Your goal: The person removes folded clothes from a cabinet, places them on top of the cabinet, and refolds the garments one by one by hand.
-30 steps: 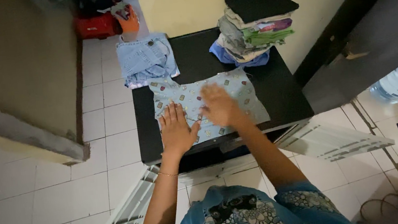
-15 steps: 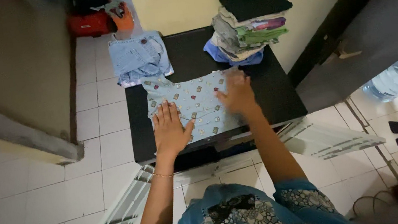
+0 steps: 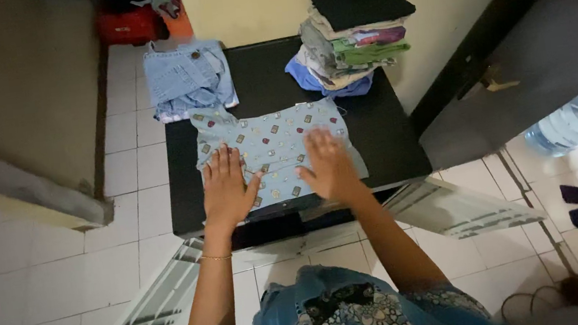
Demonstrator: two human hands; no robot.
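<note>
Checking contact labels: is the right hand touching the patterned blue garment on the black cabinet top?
Touching. The head view shows the right hand lying flat, fingers spread, on the patterned blue garment, with no gap visible. The left hand lies flat on it too.

Dim, grainy indoor light leaves the upper left corner in shadow, brightest by the water bottle point(image 3: 572, 124) at right, with wide-angle bending at the edges.
</note>
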